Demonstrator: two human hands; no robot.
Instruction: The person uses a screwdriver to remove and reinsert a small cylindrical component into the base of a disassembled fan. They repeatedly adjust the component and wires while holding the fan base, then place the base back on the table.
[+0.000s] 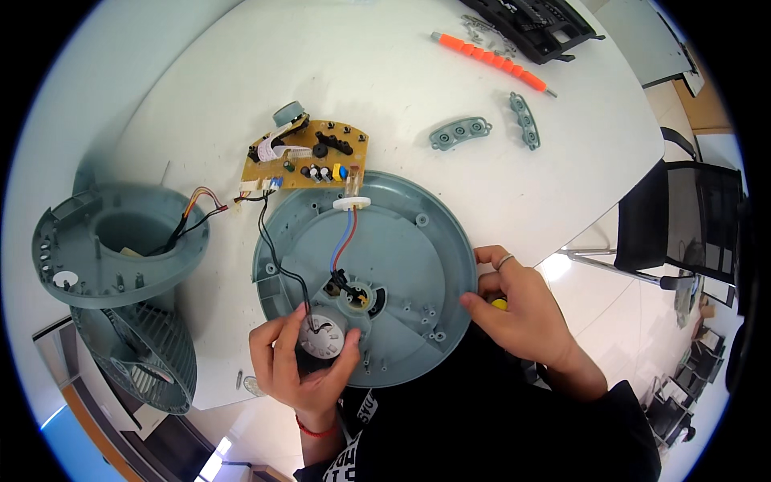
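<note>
Currently, risks, scanned left to right. Housing (pixel 104 283), left of the base (pixel 418 241): its wires (pixel 210 193) stick out toward the base and could be tugged if the base swung that way; whether their plug joins anything, cannot tell. Board (pixel 277 167), at the base's upper left rim: could be dragged, or its sockets strained, if the black leads (pixel 269 245) were pulled taut. Motor (pixel 323 341), at the base's lower left: pinched between thumb and fingers of the left hand (pixel 301 373); a slip off its round edge would jerk the leads. Red and blue wires (pixel 352 233), over the base's middle: might snag if it were turned. Right hand (pixel 522 309) grasps the base's right rim, thumb uppermost; as the near edge appears to overhang the table (pixel 201 104), a loosened hold could let the base tip.

Materials, same order. Housing: dull grey-green plastic, round collar, slatted body. Board: thin, tan, curved along the far edge, studded with parts. Motor: pale squat cylinder, slotted face. Base: matte shallow dish, hollow screw posts, central hub. Beyond its upper right: two curved grey brackets (pixel 459 133) with ringed holes; orange shaft (pixel 494 63), ribbed; case (pixel 546 28), hard black plastic.
</note>
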